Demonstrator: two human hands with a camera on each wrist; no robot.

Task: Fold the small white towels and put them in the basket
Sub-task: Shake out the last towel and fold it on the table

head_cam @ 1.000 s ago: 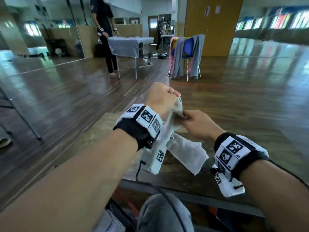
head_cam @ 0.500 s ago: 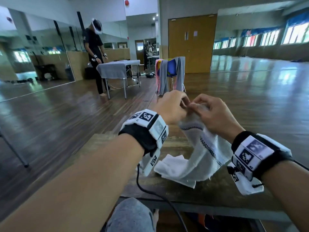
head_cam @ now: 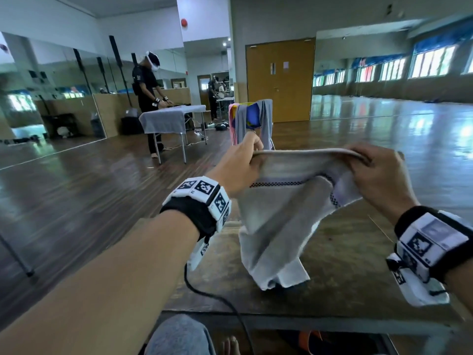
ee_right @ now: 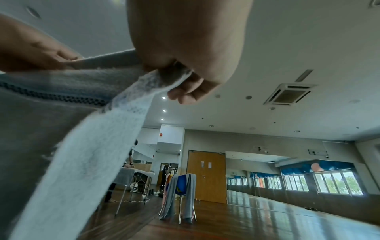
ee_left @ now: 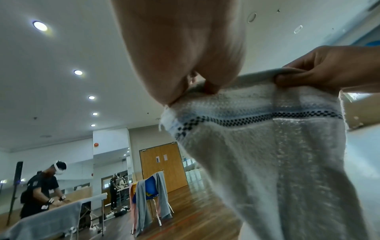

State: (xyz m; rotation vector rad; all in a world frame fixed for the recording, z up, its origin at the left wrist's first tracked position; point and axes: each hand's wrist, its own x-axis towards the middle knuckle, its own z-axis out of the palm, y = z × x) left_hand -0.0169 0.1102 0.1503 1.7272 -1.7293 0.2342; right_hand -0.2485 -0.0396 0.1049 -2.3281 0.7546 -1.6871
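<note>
**Towel stretched between both hands above the table**

While we look down from the head view, our left hand (head_cam: 238, 167) sits at centre frame and pinches the left end of the towel (head_cam: 279, 213) along its top edge. Our right hand (head_cam: 381, 175), at centre right, grips the other end of that edge, so the two hands are apart with the hem taut between them. A dark checked stripe runs across the cloth just under the hem. The rest of the towel hangs down in loose folds, and its lowest corner reaches the table (head_cam: 345, 265) in the lower middle of the frame; we cannot tell whether it touches. Both wrists carry black bands with white marker blocks. In the upper left a person (head_cam: 147, 98) in dark clothes bends over a cloth-covered table (head_cam: 166, 119). Just above our left hand stands a chair (head_cam: 252, 116) draped with grey cloth, with a door (head_cam: 280, 80) behind it.

From the left wrist view, our left hand (ee_left: 185, 48) fills the top centre, its fingertips closed on the towel (ee_left: 277, 154). Our right hand (ee_left: 329, 69) shows at the upper right, thumb over the hem. The towel drops to the lower right.

From the right wrist view, our right hand (ee_right: 185, 48) fills the top centre with the towel (ee_right: 82, 146) bunched in its curled fingers. Our left hand (ee_right: 30, 52) holds the hem at the upper left. The cloth falls to the lower left.
</note>
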